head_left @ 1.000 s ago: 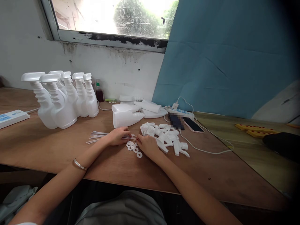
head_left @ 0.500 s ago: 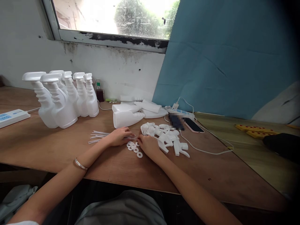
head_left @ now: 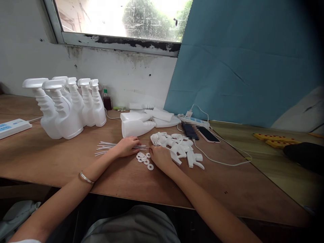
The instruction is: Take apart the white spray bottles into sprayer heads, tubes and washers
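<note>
My left hand point(head_left: 128, 146) is closed over a bundle of thin white plastic tubes point(head_left: 103, 147) lying on the table. Their ends stick out past its fingertips toward my right hand point(head_left: 161, 156). That hand is palm down with its fingers curled in at the tube ends, and whatever they hold is hidden. Several flat white ring washers point(head_left: 146, 162) lie loosely between the hands, some overlapping. Beside my right hand is a heap of white trigger spray heads point(head_left: 182, 148). White bottles point(head_left: 138, 128) lie on their sides behind the hands.
Upright white spray bottles point(head_left: 68, 114) stand in a group at the left, near a power strip point(head_left: 15, 127). A small dark bottle point(head_left: 107, 101) stands by the wall. Toward the right, a phone point(head_left: 209, 135) and a white cable point(head_left: 222, 164) lie on the wooden table point(head_left: 113, 179).
My right hand has shifted slightly right, away from my left fingertips, showing more of the tube ends and a washer. The left hand stays almost in place over the tubes.
</note>
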Motion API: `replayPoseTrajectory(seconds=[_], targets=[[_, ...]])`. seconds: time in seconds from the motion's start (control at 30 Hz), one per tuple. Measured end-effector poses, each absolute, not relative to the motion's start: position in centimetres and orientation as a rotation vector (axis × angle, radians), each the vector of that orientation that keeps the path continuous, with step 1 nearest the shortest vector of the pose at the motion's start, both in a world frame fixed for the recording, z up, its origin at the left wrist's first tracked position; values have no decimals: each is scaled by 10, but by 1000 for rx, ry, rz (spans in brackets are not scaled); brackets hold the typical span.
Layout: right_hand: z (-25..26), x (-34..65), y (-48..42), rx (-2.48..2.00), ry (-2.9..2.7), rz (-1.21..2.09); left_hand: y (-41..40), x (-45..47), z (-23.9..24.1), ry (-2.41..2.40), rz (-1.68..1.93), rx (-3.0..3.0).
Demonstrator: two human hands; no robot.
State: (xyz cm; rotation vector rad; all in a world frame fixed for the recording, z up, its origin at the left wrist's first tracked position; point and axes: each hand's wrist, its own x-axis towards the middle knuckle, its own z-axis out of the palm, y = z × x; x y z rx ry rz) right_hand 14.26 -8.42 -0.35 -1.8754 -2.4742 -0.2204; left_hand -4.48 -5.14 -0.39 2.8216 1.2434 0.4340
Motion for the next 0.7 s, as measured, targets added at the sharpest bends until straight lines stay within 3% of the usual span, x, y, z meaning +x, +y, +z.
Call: replayPoseTrajectory(seconds=[0.7], targets=[[2,141,-88,-1785,-2567,-197,-52,-45,-3,1240,415,2823]])
